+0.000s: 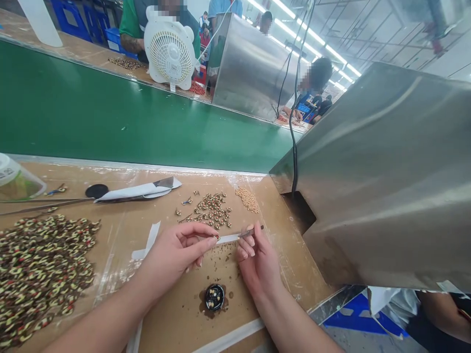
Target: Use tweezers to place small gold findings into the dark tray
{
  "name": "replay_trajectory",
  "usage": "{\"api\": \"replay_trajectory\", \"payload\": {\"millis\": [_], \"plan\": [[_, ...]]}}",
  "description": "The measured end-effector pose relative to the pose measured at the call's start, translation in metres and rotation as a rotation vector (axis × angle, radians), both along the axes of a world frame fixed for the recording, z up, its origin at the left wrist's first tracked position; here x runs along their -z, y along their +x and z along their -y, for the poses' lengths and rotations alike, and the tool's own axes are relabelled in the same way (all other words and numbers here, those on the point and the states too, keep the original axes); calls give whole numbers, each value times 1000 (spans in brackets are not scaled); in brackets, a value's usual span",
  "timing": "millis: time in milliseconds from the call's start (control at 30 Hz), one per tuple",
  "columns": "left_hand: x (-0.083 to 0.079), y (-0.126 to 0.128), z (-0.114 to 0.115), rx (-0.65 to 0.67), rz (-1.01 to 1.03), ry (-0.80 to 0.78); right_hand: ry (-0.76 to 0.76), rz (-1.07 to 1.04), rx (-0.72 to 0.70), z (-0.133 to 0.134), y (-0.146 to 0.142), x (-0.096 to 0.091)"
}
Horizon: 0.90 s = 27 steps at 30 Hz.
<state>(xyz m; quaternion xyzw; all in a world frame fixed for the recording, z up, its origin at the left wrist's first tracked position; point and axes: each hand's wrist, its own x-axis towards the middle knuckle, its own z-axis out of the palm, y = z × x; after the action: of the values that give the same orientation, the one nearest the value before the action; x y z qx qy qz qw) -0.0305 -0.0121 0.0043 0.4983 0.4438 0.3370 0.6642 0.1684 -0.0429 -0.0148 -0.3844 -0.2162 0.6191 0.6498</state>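
Observation:
My left hand is closed in a pinch at one end of a thin metal tool, likely tweezers. What its fingertips hold is too small to make out. My right hand is curled around the same tweezers near their far end. Both hands hover over the brown worktable. Just beyond them lies a small pile of tiny bronze parts and a smaller heap of pale beads. A small black round dish sits on the table just below my hands.
A large heap of small multicoloured parts covers the table's left. A black-headed tool wrapped in white paper lies behind. A green conveyor belt runs across, with a white fan, steel housings and other seated people beyond.

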Motion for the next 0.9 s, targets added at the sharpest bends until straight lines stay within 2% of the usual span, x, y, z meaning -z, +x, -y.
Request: {"api": "replay_trajectory", "payload": {"millis": [100, 233, 300, 600, 900], "plan": [[1, 1, 0, -25, 3, 0, 150, 225, -19, 14, 4, -1], [-1, 1, 1, -25, 2, 4, 589, 794, -146, 43, 13, -13], [-2, 1, 1, -4, -10, 19, 736, 1003, -214, 52, 17, -18], [-3, 0, 1, -7, -12, 21, 831, 1176, -248, 52, 16, -17], [-3, 0, 2, -2, -2, 26, 868, 1201, -282, 51, 14, -15]]}}
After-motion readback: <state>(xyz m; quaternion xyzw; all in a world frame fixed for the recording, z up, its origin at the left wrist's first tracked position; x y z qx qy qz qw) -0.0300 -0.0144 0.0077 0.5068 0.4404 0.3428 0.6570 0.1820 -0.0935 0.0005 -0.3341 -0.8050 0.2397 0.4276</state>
